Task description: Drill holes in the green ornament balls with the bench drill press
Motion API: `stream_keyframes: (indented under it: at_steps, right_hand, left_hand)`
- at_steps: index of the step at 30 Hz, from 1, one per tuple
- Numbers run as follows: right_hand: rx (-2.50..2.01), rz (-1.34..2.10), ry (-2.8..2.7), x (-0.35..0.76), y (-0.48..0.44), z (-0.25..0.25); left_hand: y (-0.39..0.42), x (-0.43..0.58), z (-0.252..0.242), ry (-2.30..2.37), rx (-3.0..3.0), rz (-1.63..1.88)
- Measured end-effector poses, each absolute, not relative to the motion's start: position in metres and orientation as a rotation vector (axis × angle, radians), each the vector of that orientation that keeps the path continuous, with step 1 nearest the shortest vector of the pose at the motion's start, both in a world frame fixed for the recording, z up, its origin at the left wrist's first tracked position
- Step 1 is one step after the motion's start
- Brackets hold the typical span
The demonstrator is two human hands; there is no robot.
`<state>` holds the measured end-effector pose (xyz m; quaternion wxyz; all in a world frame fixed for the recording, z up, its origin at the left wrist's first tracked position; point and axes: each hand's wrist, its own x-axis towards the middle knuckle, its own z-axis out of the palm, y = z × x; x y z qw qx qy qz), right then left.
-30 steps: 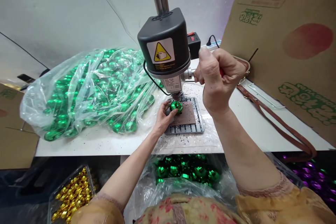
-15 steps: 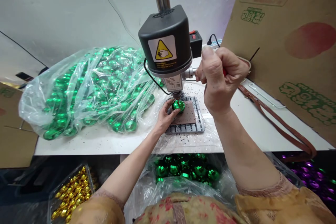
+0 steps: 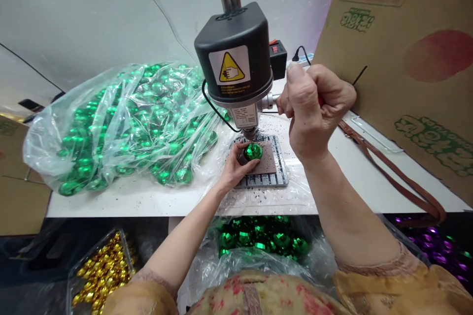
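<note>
My left hand grips a shiny green faceted ball between thumb and fingers, on a brown pad over the slotted metal base. Directly above the ball is the tip of a small bench drill press with a black motor housing and a hand-warning label. Whether the bit is inside the ball is hard to make out. Raised at the drill's right side, my right hand is closed around the feed lever, mostly hidden by my fingers; a bit of red shows.
A clear bag of green balls lies left on the white table. More green balls sit in plastic by my lap, gold balls in a bin lower left, purple balls lower right. A cardboard box and brown strap stand right.
The green ball and my left fingers have shifted slightly right and down on the pad. My right hand stays on the lever, almost unmoved. The view has tilted slightly.
</note>
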<state>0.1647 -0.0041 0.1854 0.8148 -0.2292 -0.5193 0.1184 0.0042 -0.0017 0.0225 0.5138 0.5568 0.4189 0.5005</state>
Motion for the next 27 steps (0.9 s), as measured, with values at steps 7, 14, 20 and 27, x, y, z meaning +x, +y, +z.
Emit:
stream_keyframes:
  at_steps: [7,14,20,27]
  right_hand:
    - [-0.464,0.289,-1.116,0.166,-0.004,0.192]
    - [-0.507,0.280,-1.112,0.165,-0.006,0.191]
    - [-0.421,0.194,-1.101,0.163,-0.006,0.173]
    - [-0.388,0.189,-1.109,0.163,-0.006,0.164]
  left_hand:
    - [-0.003,0.006,0.013,0.990,1.487,1.208]
    - [-0.002,0.005,0.010,0.972,1.533,1.198]
    - [-0.004,0.005,0.015,0.990,1.468,1.194]
    - [-0.006,0.003,0.016,1.011,1.587,1.170]
